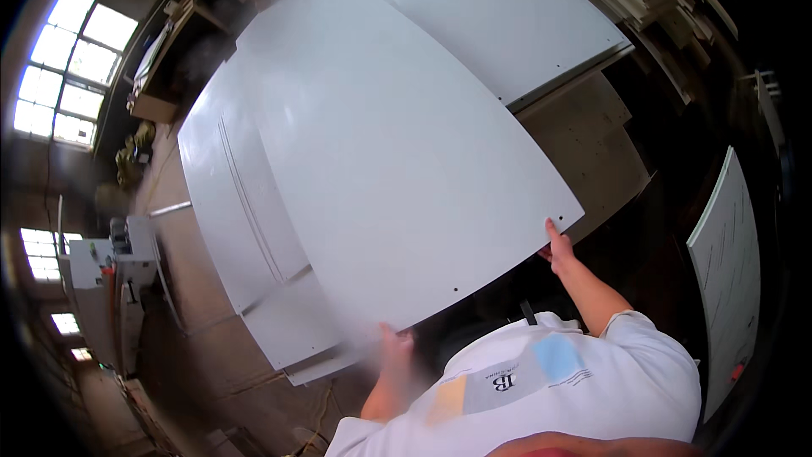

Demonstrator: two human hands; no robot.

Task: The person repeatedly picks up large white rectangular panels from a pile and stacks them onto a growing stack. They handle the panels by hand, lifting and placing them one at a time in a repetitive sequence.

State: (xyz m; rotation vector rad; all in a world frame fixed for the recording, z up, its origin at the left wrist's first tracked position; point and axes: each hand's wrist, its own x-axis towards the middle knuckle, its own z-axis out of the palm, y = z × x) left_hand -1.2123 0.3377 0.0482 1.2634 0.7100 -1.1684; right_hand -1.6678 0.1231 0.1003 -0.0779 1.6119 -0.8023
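Step in hand, judging by the pose: handling 1 big top panel [381,144] by its near edge, w/ both hands. It's directly in front of the person, lying across the stack, overlapping a grooved panel [245,220] on the left & another white panel [507,25] on the right. Can't tell if it's raised or fully resting; far end is hazy.

Right grip [556,247] has the near right corner pinched, thumb on top, fingers under. Left grip [395,345] seems to be grasping the same edge further left, but it's blurred, so can't tell how firm. Next move prob. calls for both grips working evenly so the sheet doesn't twist or scuff what's below.

Materials: top panel is flat, thin-edged, smooth, semi-gloss white w/ soft reflections; 2 small dark holes near its near edge. Long edges look bowed, prob. lens only. Grooved panel: same sheen, long parallel lines. Brownish board [592,144] under the right side: duller, w/ specks. Far right, a pale streaked panel [727,279] stands tilted.
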